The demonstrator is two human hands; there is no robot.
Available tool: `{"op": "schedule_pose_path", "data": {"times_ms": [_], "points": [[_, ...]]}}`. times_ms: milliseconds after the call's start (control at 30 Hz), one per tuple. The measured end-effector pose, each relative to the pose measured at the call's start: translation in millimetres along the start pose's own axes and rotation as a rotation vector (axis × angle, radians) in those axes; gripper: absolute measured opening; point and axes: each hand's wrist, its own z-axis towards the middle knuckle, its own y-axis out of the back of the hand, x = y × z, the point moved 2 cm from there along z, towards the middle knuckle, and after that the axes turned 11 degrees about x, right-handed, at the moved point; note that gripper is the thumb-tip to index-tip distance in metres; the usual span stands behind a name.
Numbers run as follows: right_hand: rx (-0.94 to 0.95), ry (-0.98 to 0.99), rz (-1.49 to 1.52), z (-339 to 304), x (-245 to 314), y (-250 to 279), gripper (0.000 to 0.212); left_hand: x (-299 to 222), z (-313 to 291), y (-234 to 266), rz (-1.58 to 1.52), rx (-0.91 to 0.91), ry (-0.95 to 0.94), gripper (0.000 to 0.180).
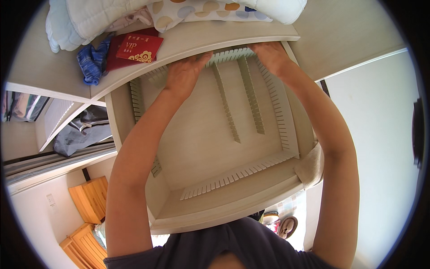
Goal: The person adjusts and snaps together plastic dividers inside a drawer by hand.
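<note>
A pulled-out drawer [188,121] with a pale wooden floor lies before me, slotted plastic strips along its walls. At its far end, under the shelf edge, both hands are on the far slotted divider strip [232,54]. My left hand [186,74] has its fingers closed on the strip left of the middle, the fingertips partly hidden. My right hand [271,56] grips it near the far right corner, its fingertips also partly out of sight. Two loose-ended slotted dividers, one [226,103] left and one [251,96] right, run from that strip toward me.
Above the drawer, a shelf [188,42] bears red cards [141,47], a blue cloth [94,60] and folded bedding [192,11]. A near strip [237,175] lines the drawer's front. Beige cloth [311,168] hangs at its right corner. Another compartment [83,132] holds a dark bag.
</note>
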Motion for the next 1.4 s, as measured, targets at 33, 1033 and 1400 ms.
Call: {"op": "schedule_pose_path", "data": {"times_ms": [33,1033,1400], "points": [[-0.009,0.001,-0.009,-0.6,-0.1,-0.2,0.026,-0.2,0.0,-0.2,0.003,-0.011,-0.003,0.069],[-0.084,-0.016,0.461,2.9,-10.1,-9.9,0.037,-39.2,-17.9,29.5,0.040,0.086,-0.172,0.070],[-0.019,0.067,-0.084,-22.9,12.0,14.7,0.046,-64.8,-84.5,73.8,-0.161,0.440,-0.237,0.056]]}}
